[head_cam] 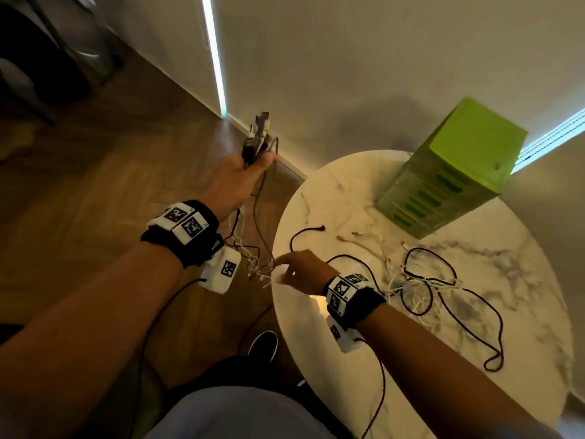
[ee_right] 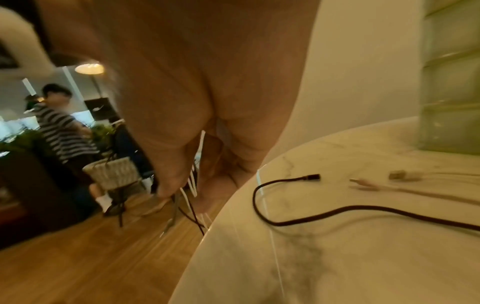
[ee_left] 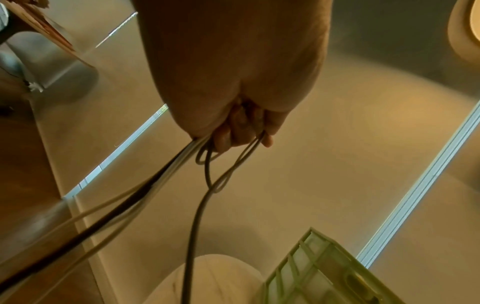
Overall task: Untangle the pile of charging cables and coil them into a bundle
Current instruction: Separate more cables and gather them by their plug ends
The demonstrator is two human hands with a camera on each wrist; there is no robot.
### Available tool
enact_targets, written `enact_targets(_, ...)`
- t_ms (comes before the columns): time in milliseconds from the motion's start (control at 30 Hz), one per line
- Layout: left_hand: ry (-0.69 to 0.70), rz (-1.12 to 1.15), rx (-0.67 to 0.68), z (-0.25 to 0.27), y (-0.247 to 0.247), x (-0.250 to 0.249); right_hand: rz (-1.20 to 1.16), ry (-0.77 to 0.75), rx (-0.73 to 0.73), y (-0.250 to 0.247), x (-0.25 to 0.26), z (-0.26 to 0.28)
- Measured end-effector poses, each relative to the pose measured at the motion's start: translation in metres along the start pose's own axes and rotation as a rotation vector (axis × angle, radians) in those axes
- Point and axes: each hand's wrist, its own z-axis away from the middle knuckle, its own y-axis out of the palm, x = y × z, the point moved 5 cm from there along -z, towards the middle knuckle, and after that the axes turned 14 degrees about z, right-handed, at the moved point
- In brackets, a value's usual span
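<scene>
Beyond head view: striped-shirt person (ee_right: 61, 131).

Each wrist is wearing a black band (head_cam: 182, 236) carrying white marker tags (head_cam: 340, 288) and a white camera box (head_cam: 221, 270). Thin black leads are trailing from both. Legs are showing grey shorts (head_cam: 240, 413) and a dark shoe (head_cam: 264, 345).

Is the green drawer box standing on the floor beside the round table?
No, the green drawer box stands on the round marble table itself, at its far edge near the wall.
</scene>
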Motion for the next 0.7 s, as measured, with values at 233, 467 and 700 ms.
enact_targets(233, -0.148, -0.109, 0.230, 0.010, -0.013, 0.036, -0.317, 0.116, -0.280, -0.065, -0.005, -0.012)
enact_targets(467, -0.154, -0.047, 0.286, 0.010, -0.013, 0.040, -0.703, 0.008, -0.302, -0.111, 0.012, -0.021)
enact_targets(700, -0.090, 0.277, 0.119, -0.016, -0.041, 0.025, -0.172, 0.024, 0.088, -0.035, 0.023, -0.011)
